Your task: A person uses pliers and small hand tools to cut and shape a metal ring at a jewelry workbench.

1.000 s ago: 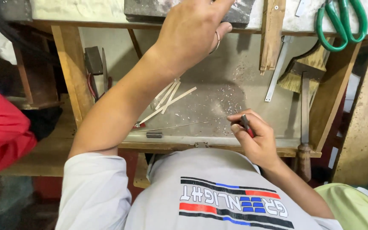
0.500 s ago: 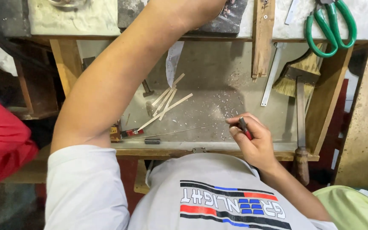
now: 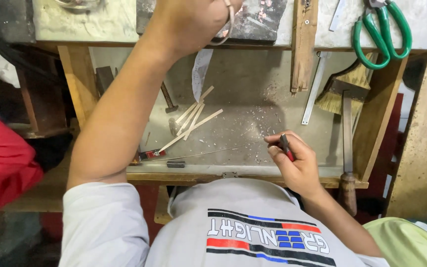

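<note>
Green-handled scissors [image 3: 381, 29] on bench top; brush [image 3: 344, 89], file [image 3: 347, 148], possibly small hammer [image 3: 168, 99], metal strips [image 3: 193, 118] in tray.

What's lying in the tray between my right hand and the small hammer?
Head view: between the right hand and hammer lie flat metal strips, a thin wire and scattered filings.

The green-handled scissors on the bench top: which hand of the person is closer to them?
Left, narrowly. The left hand is up on the bench top, level with the green-handled scissors but well to their left. The right hand is down over the tray, below them, holding a small tool.
</note>
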